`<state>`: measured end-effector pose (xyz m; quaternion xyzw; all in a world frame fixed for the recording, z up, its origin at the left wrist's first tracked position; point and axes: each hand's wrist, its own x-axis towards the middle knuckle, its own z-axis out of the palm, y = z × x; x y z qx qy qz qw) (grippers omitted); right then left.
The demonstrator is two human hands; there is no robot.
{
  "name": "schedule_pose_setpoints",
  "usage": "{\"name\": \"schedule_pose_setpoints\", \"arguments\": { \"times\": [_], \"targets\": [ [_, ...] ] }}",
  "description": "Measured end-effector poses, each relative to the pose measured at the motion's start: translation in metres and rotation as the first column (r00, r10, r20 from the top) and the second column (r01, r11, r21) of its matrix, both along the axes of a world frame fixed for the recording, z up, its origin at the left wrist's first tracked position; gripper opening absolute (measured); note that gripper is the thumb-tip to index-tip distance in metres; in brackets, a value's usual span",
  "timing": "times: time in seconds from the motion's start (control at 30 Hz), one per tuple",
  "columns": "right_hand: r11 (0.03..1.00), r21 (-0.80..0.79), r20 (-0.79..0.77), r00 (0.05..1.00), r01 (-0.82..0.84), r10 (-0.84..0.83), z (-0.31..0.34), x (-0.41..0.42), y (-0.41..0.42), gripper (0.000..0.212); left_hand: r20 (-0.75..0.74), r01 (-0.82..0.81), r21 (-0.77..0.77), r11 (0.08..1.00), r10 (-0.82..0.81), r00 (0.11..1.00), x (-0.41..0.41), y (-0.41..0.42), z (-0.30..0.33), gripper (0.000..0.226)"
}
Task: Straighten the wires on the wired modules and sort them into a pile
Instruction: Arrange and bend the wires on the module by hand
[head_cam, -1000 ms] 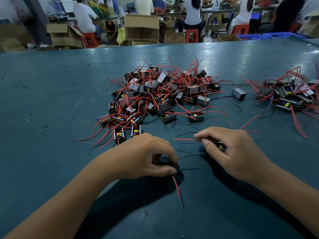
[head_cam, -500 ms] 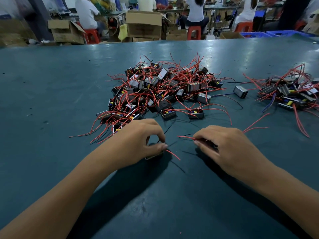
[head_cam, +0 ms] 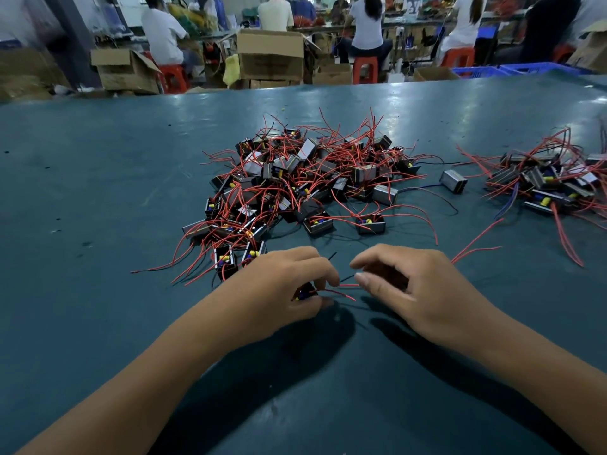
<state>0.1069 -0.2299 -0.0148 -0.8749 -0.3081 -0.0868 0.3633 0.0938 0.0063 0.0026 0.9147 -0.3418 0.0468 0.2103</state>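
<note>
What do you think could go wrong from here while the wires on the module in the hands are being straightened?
1. The left hand grips the small module while the right hand pinches its red wire; a hard pull might strain the joint.
2. The big tangled pile lies just beyond the hands, so loose wires could snag.
3. A stray module between the piles could be mis-sorted.

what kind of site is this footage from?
Most likely an electronics assembly workshop: a heap of wired modules on a green worktable, seated workers at benches behind, and open cardboard cartons on the floor.
</note>
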Motion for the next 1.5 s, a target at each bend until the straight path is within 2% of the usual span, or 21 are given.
{"name": "schedule_pose_setpoints", "arguments": {
  "times": [0.13,0.2,0.3,0.4,0.5,0.6,0.73,0.83,1.1,1.23,1.37,1.5],
  "targets": [
    [0.995,-0.072,0.006,0.997,-0.074,0.074,0.002,-0.001,0.0,0.018,0.214,-0.02,0.133,0.991,-0.009,0.977,-0.006,-0.005,-0.001,0.011],
    [0.989,-0.114,0.033,0.995,-0.089,0.093,0.004,0.0,0.0,0.019,0.266,-0.015,0.177,0.984,-0.033,0.964,-0.008,-0.008,-0.002,0.015],
    [0.972,-0.202,0.026,0.992,-0.117,0.125,0.004,0.003,0.0,0.02,0.25,-0.021,0.174,0.985,-0.024,0.968,-0.009,-0.013,-0.004,0.03],
    [0.969,-0.23,0.02,0.995,-0.086,0.093,0.001,0.006,0.0,0.016,0.188,-0.057,0.081,0.995,0.041,0.981,-0.007,-0.013,-0.011,0.018],
    [0.994,-0.11,0.017,1.0,-0.002,0.004,0.001,0.004,0.0,0.01,0.144,-0.11,-0.041,0.993,0.115,0.983,-0.007,-0.015,-0.013,0.009],
    [0.998,0.041,-0.084,0.996,0.042,-0.038,-0.002,0.003,0.0,0.011,0.086,-0.177,-0.156,0.972,0.192,0.978,-0.006,-0.016,-0.014,0.007],
    [0.98,0.196,-0.305,0.952,0.04,0.022,-0.007,0.003,0.004,0.014,0.082,-0.207,-0.196,0.959,0.226,0.971,-0.005,-0.017,-0.013,0.023],
    [0.949,0.31,-0.387,0.919,0.057,0.071,-0.009,0.003,0.006,0.016,0.086,-0.207,-0.202,0.957,0.228,0.97,-0.005,-0.018,-0.014,0.019],
    [0.948,0.312,-0.356,0.932,0.054,0.064,-0.01,0.0,0.01,0.007,0.014,-0.257,-0.244,0.935,0.268,0.963,-0.006,-0.022,-0.014,0.016],
    [0.911,0.405,-0.391,0.915,0.074,0.099,-0.008,-0.003,0.013,0.019,-0.008,-0.271,-0.25,0.93,0.277,0.961,-0.008,-0.024,-0.013,0.022],
    [0.913,0.399,-0.314,0.948,0.088,0.046,-0.007,-0.005,0.012,0.019,-0.014,-0.269,-0.277,0.923,0.276,0.961,-0.009,-0.027,-0.013,0.02],
    [0.907,0.413,-0.28,0.959,0.08,0.043,-0.007,-0.006,0.014,0.011,-0.015,-0.27,-0.309,0.912,0.279,0.96,-0.011,-0.029,-0.013,0.027]
  ]
}}
